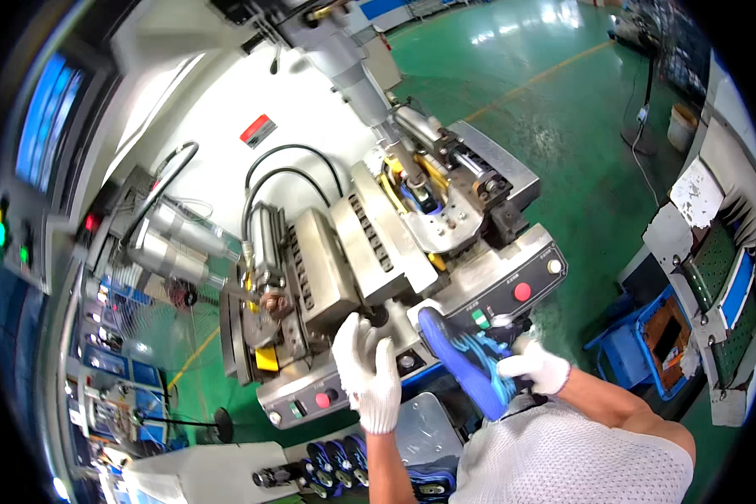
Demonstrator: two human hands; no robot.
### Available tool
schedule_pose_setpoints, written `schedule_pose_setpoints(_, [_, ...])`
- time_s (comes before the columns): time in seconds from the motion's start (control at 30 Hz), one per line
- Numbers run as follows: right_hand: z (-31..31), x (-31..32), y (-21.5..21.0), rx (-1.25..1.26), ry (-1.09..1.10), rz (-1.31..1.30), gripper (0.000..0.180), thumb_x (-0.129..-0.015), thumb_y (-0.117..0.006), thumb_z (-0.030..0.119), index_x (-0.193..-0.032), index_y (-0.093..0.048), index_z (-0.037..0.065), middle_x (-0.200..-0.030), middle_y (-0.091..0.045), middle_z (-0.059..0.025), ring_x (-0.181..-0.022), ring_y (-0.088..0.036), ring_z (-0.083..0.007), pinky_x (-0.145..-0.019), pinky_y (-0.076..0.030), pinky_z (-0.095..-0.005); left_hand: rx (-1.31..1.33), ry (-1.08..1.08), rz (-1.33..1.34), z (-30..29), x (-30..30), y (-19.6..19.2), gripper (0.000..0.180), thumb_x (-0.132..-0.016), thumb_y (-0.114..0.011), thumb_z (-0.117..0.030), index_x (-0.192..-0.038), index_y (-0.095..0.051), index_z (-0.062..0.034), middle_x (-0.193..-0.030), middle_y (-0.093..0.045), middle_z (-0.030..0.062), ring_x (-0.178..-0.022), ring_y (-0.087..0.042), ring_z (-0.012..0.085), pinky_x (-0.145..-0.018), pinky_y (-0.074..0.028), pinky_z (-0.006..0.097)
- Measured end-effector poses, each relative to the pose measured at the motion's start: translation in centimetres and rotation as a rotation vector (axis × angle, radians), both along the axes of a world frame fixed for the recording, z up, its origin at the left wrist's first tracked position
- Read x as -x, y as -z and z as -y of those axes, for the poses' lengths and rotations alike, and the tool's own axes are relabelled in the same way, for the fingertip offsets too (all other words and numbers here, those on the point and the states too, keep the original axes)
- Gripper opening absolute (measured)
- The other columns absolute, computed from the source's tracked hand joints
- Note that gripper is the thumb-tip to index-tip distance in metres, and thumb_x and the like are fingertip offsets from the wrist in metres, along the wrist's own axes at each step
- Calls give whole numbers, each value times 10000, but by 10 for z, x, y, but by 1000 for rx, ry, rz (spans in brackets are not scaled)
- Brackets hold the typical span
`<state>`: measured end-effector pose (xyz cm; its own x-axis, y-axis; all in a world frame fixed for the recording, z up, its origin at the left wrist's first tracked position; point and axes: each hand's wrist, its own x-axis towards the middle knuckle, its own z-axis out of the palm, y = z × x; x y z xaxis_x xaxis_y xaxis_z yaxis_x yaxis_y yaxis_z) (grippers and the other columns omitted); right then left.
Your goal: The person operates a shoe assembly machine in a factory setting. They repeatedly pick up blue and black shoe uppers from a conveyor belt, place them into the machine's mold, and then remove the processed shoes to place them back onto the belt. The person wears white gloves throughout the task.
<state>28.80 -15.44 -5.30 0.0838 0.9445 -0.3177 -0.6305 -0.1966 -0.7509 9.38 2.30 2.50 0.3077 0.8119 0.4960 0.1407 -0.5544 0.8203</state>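
My right hand (536, 367), in a white knit glove, grips a blue shoe (462, 361) at its side, with the fingers wrapped round the upper. The blue and light-blue sole faces up and left, and the far side of the shoe is hidden. To the left of it, my left hand (366, 374), also gloved, is raised with thumb and fingers apart and nothing in it. It stands just in front of the metal machine (328, 269). At the machine's right station, a dark blue shoe part (422, 200) sits under a press arm (370, 109).
A control panel (504, 290) with red and green buttons runs along the machine's front. Several blue and black shoes (340, 462) lie low in front of me, beside a grey metal plate (431, 428). A blue crate (626, 336) and a rack (714, 277) stand at right.
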Motion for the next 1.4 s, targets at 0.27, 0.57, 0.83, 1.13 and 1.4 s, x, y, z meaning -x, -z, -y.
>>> schedule_pose_setpoints(0.27, [21, -99, 84, -35, 400, 498, 494, -804, -748, 157, -1248, -651, -35, -1185, -684, -101, -1045, -644, -190, -881, -546, -394, 259, 26, -417, -172, -227, 93, 722, -968, -694, -341, -1514, -401, 30, -1479, -508, 255, -1346, -544, 337, -1124, -443, 412])
schedule_pose_setpoints(0.57, [20, -127, -14, -6, 700, -61, 864, -775, -780, 152, -1523, -402, -58, -1409, -605, -142, -1280, -601, -244, -1101, -469, -403, 253, -418, -844, -314, -329, 217, 557, -776, -780, -340, -1135, -657, 68, -1082, -725, 260, -1003, -709, 393, -924, -528, 450])
schedule_pose_setpoints(0.83, [-7, -133, 19, 157, 533, 858, 279, -831, -742, 113, -1043, -716, -67, -1161, -686, -122, -997, -635, -171, -868, -526, -354, 726, 50, -159, -315, -275, 149, 487, -857, -830, -284, -1153, -701, 80, -1041, -738, 126, -879, -703, 204, -790, -562, 348])
schedule_pose_setpoints(1.13, [-296, -183, -32, 82, 219, 551, 506, -838, -821, 299, -1124, -669, -89, -1013, -710, -110, -931, -668, -156, -788, -561, -309, 681, -43, -760, -101, -11, 55, 610, -857, -776, -475, -1269, -693, -32, -1126, -746, 178, -1020, -714, 327, -933, -542, 432])
schedule_pose_setpoints(1.4, [-483, -191, 155, 342, 101, 1906, 406, -872, -595, 413, -1059, -742, 84, -1157, -723, -190, -1055, -708, -342, -881, -565, -467, 1370, -465, -1013, 56, 125, 121, 900, -836, -786, -574, -1409, -527, 69, -1371, -604, 302, -1283, -586, 407, -1070, -475, 438])
